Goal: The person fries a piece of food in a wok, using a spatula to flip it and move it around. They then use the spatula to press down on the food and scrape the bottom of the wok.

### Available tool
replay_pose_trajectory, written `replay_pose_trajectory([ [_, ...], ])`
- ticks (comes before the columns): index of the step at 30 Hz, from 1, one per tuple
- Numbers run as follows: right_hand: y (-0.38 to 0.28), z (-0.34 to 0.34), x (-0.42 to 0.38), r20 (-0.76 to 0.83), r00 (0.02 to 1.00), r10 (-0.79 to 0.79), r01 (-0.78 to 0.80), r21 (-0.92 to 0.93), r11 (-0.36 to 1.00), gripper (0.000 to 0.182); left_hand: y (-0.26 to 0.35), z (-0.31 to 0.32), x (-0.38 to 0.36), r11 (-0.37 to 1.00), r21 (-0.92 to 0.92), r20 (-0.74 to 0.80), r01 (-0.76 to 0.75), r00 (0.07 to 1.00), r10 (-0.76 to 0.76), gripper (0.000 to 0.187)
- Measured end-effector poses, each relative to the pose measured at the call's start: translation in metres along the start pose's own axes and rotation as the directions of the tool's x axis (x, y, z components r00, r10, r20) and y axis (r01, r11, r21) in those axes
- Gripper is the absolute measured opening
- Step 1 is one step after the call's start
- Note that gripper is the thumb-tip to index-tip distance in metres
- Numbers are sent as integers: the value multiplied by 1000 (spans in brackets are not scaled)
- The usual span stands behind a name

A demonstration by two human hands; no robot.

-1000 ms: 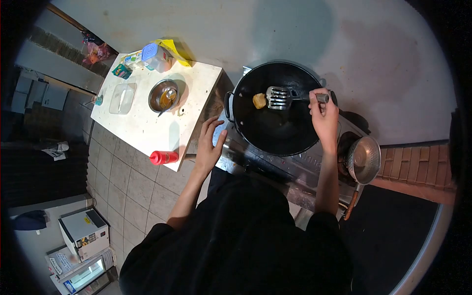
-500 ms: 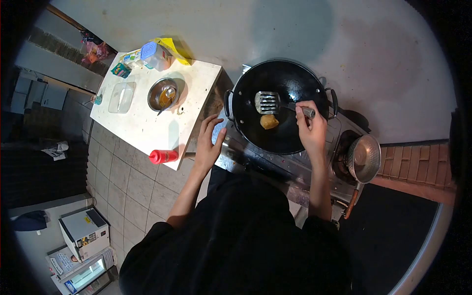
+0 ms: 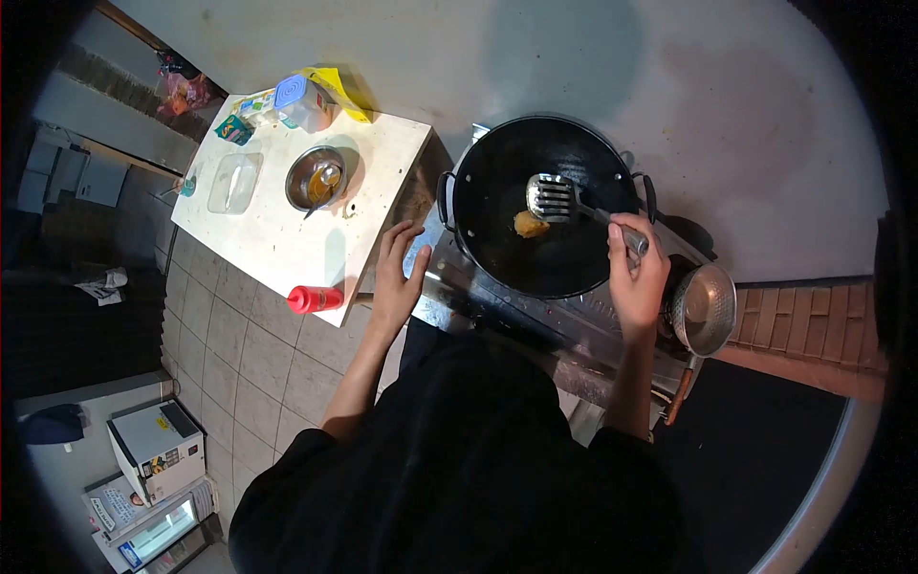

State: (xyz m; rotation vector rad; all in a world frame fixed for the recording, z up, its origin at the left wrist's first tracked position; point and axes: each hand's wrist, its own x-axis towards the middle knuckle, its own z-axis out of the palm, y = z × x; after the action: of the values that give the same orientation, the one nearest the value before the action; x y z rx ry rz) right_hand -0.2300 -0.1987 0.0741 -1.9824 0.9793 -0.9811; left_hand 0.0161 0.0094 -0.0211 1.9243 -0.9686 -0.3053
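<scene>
My right hand (image 3: 638, 277) is closed round the handle of a slotted metal spatula (image 3: 552, 198), whose head is inside a large black wok (image 3: 535, 266). A golden-brown piece of food (image 3: 530, 225) lies in the wok, just below the spatula head and partly beside its edge. The wok stands on a metal stove (image 3: 483, 308), one loop handle at each side. Off the wok's left side, my left hand (image 3: 397, 279) hovers near the stove's edge with its fingers apart and nothing in it.
On the white table (image 3: 277, 244) at the left are a metal bowl (image 3: 316, 179) with a spoon, a clear tray (image 3: 234, 184), a lidded tub (image 3: 304, 103) and a red bottle (image 3: 316, 299). A hammered pan (image 3: 708, 311) sits right of the wok.
My right hand and the spatula have moved to the right, the spatula head now nearer the wok's middle. The food piece has shifted slightly up and shows a different side.
</scene>
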Motion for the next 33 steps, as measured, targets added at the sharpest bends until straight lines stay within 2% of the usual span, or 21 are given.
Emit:
replay_pose_trajectory([
  [2, -3, -5, -7, -4, 999, -54, 53, -103, 993, 11, 0, -4, -2, 1000, -4, -17, 4, 1000, -4, 33],
  [3, -2, -6, -11, -1, 998, -60, 60, -101, 993, 11, -1, -5, -3, 1000, -11, -29, 12, 1000, -12, 33],
  [5, 5, -5, -20, -7, 998, 58, -58, -39, 998, 10, 0, -10, -3, 1000, -16, -50, 20, 999, -21, 33],
  [8, 17, 1, -27, -24, 995, 95, -95, 14, 995, 9, 2, -17, -7, 999, -20, -59, 48, 997, -49, 32],
  [12, 22, 6, -26, -42, 997, 70, -70, -5, 998, 9, -6, -21, -10, 999, -1, -75, 52, 996, -52, 31],
  [14, 15, 3, -22, -64, 998, 5, -10, -78, 997, 9, -8, -22, -13, 998, 12, -72, 64, 995, -63, 31],
  [17, 6, -3, -20, -101, 992, 80, -91, -117, 989, 10, -6, -25, -14, 996, -15, -71, 85, 994, -86, 31],
  [24, 19, 4, -18, -180, 978, 105, -115, -50, 992, 10, -6, -31, -14, 997, 6, -81, 81, 993, -81, 29],
  [26, 22, 12, -20, -203, 976, 74, -86, -54, 995, 11, -13, -32, -15, 993, -75, -115, 95, 988, -103, 25],
  [27, 23, 14, -23, -221, 974, 42, -58, -63, 996, 12, -15, -35, -16, 993, -75, -108, 90, 989, -97, 25],
  [29, 23, 17, -29, -250, 965, 82, -101, -66, 993, 12, -19, -44, -13, 972, -127, -13, 198, 979, -202, 26],
  [33, 6, 25, -37, -313, 925, 215, -245, -57, 968, 10, -32, -49, -4, 970, -168, 63, 176, 984, -168, 28],
])
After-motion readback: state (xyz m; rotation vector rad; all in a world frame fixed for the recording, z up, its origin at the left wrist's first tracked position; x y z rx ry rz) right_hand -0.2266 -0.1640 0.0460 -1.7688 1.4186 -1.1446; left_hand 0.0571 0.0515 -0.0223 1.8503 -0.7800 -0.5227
